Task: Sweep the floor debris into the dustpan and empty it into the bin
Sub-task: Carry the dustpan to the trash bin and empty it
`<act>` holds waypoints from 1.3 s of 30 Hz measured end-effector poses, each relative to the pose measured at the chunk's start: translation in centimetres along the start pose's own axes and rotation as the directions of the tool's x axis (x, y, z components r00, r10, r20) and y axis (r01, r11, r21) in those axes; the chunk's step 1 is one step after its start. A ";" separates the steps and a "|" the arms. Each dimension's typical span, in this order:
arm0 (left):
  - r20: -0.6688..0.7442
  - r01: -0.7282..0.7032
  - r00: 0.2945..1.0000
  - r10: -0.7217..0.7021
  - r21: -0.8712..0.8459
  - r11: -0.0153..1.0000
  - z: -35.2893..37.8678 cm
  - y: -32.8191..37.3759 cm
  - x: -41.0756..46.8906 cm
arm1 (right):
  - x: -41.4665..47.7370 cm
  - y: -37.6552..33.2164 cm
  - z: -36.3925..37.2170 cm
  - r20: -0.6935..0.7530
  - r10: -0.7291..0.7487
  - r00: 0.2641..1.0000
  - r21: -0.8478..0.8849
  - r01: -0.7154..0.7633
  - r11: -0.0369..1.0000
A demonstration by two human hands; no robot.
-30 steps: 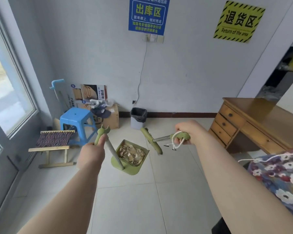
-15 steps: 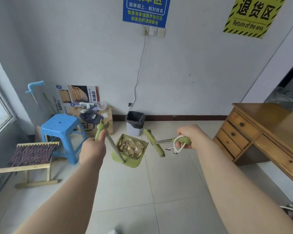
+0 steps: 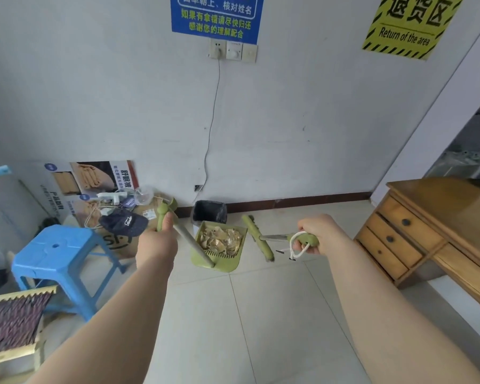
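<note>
Dustpan: light, stiff green plastic. It hangs on its long pole with the mouth turned up, above the floor and just short of the floor's far edge.
Debris: a heap of pale, thin scraps, papery by the look of them. You should judge them nearly weightless, so they will likely spill or flutter out if the pan tips or jerks.
Hold point: take the dustpan handle high, at its green top, so the pan hangs level below.
Left grip: your fingers are curled tight round the top of the dustpan handle, thumb side up, forearm stretched forward.
Right grip: you are wrapped round the broom's green end with the white loop cord dangling under your fist and your arm extended.
Broom: light and rigid. Its head is held out just right of the pan and not touching it.
Bin: small and dark-lined. It stands at the floor's far edge against the wall, directly behind the pan.
Handling: keep the pan mouth up until it is over the bin, then tilt slowly.
</note>
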State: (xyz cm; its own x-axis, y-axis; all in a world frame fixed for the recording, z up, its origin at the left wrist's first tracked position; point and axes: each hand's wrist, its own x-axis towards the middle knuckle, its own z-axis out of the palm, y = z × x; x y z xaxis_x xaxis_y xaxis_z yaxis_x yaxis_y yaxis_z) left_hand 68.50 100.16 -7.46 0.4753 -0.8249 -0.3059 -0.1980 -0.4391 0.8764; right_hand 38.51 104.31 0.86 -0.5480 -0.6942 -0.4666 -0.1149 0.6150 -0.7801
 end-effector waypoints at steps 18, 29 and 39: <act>-0.015 0.218 0.969 -0.245 -0.405 0.888 17.7 8.3 16.9 | 26.3 -14.1 2.4 0.027 -0.029 0.999 -0.174 0.034 0.984; 0.090 0.427 0.835 -0.542 -0.728 0.536 22.5 10.9 26.2 | 34.7 -20.6 7.7 0.029 0.008 1.000 -0.242 0.000 0.970; 0.299 0.564 0.675 -0.675 -0.799 0.210 21.9 11.7 31.4 | 37.4 -24.6 12.9 0.008 0.028 1.000 -0.260 -0.025 0.965</act>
State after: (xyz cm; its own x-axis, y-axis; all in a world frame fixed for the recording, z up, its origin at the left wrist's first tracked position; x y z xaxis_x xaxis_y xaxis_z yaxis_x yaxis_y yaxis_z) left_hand 62.34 61.32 -14.93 0.1980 -0.3666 -0.9091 0.9110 -0.2734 0.3087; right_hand 31.52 58.46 -2.78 -0.5441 -0.6797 -0.4918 -0.3127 0.7083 -0.6329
